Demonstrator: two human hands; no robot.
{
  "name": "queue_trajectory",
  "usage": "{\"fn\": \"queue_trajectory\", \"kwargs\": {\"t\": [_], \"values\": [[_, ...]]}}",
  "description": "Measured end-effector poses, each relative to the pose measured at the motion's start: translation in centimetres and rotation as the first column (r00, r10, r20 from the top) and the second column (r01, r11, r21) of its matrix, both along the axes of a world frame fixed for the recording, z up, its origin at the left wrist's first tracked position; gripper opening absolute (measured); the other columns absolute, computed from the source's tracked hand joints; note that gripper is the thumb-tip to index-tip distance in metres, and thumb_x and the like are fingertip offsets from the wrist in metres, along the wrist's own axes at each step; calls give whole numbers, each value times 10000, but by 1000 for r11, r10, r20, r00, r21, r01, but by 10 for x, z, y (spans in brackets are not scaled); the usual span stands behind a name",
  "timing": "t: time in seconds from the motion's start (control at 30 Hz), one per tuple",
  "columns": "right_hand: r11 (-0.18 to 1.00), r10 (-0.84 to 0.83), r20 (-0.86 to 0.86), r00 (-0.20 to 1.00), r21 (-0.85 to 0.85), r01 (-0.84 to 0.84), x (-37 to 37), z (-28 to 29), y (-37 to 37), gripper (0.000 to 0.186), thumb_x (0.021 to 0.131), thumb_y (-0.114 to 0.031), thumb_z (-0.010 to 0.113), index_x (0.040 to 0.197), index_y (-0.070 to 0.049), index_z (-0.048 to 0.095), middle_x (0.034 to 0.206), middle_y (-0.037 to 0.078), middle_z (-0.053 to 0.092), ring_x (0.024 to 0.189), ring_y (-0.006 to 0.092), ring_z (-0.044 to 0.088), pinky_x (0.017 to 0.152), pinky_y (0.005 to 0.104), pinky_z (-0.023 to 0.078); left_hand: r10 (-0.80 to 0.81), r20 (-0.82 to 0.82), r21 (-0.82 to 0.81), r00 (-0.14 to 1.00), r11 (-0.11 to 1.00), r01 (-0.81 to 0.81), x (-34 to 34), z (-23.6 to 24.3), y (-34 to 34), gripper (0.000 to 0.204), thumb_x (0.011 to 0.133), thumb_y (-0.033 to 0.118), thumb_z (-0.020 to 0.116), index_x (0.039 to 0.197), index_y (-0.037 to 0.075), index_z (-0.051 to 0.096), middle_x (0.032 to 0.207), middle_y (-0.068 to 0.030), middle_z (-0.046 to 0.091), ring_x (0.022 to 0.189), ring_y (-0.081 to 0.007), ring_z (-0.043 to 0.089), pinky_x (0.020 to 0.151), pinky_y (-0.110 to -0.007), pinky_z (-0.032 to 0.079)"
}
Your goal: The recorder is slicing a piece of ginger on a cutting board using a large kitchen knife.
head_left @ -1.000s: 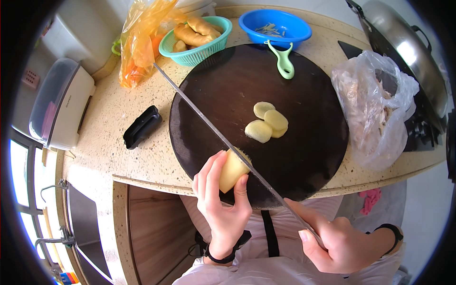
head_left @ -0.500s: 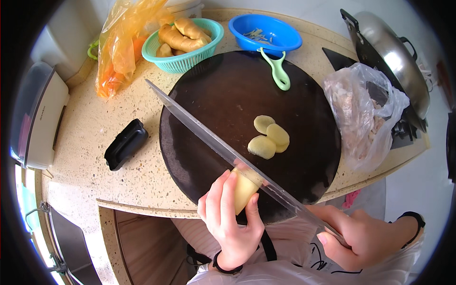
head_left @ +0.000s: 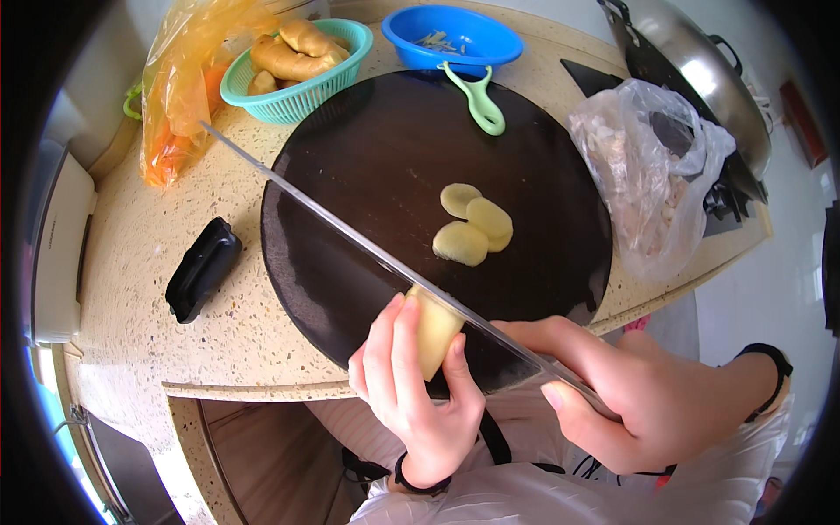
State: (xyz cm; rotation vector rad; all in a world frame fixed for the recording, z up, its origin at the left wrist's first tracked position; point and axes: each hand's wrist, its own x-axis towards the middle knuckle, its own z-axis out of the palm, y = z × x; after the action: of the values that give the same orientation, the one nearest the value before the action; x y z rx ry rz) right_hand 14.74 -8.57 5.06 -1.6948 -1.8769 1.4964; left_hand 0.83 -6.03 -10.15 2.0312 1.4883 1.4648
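My left hand is closed around a peeled, pale yellow piece of ginger at the near edge of a round, dark cutting board. A long knife is in my right hand, its fingers wrapped round the handle, which they mostly hide. The blade slants from lower right to upper left, and its middle meets the far end of the ginger, close to my left fingertips. Several oval ginger slices lie partly overlapping on the board. A green peeler rests at the board's far edge.
Behind the board stand a teal basket of unpeeled ginger and a blue basin with pale scraps. An orange plastic bag and a black tray are left. At right are a clear plastic bag and a metal pan.
The whole scene has shifted left and slightly up in view. The knife blade now shows more edge-on, with less of its flat side visible. Both hands keep their holds; the slices lie as before.
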Motion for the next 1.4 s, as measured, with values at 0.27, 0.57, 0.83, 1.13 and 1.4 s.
{"fn": "queue_trajectory", "kwargs": {"t": [0.27,0.57,0.83,1.13,1.4], "values": [[993,-60,16,998,99,59,6,-18,-16,411,900,-32,459,1296,36,375,649,22,447,514,94,403,506,265,352,-25,35,48,999,999,24,0,-3,1,477,733,52,704,1182,-4,554,1146,-146,594,982,-287,566,882,-372,369],[997,-32,125,992,71,24,17,-4,-64,524,893,-52,493,1376,54,318,619,114,556,424,179,526,438,298,421,-25,89,9,996,1000,24,1,-1,0,410,755,2,676,1150,0,570,1089,-145,608,995,-293,568,919,-368,367],[990,-73,91,993,-111,83,23,0,-56,530,895,-64,487,1376,46,293,724,141,602,457,191,562,466,300,453,-66,48,42,997,997,64,-4,-5,4,490,721,50,708,1185,-9,560,1119,-153,600,968,-279,572,864,-367,378],[998,-38,171,985,-39,45,7,11,-29,334,865,-26,497,1147,98,369,538,16,396,380,123,368,403,295,302,-52,43,29,998,998,51,-1,-3,3,485,708,66,716,1164,-25,576,1119,-164,607,968,-282,587,874,-365,381],[995,-96,9,995,5,96,-9,-2,11,305,881,-31,479,1144,85,379,543,-14,372,442,76,355,450,259,291,-32,57,25,998,999,31,0,-4,4,463,717,119,720,1139,-26,599,1098,-161,622,936,-277,607,850,-352,390]]}}
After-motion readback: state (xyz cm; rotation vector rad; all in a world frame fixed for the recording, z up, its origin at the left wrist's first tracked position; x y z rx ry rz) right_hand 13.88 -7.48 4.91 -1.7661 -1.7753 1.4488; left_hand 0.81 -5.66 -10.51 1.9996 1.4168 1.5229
